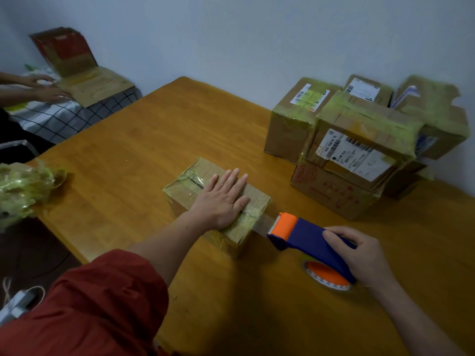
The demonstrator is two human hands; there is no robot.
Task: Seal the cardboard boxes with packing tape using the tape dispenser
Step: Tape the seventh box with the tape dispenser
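Writing: white shipping labels [356, 156] with barcodes on the pile of boxes [290, 129] at 2 o'clock from the small box; the print is too small to read, and the red printing on the lowest one is blurred
Small box: small box [185, 183] of brown cardboard, squat and rectangular, on the table near the middle, its top and edges glossy with yellowish clear tape
Tape: a flat clear strip [263, 222] stretched from the box's 4 o'clock end to the dispenser's toothed mouth
Tape dispenser: tape dispenser [305, 238] of smooth blue plastic with an orange head and an orange roll core, at 4 o'clock just beside the box
Left hand: left hand [222, 199] flat, palm down, fingers straight and slightly spread, pressing on the box top; rust-red sleeve [102, 304] pushed up the forearm
Right hand: right hand [362, 255] curled round the dispenser's handle, thumb along its top
Table: table [144, 150] of orange-brown wood with visible grain
Elsewhere: crumpled wad of used tape [23, 186] at 9 o'clock on the table edge; at 10 o'clock another person's hands [45, 87] on a cardboard box lying on checked cloth
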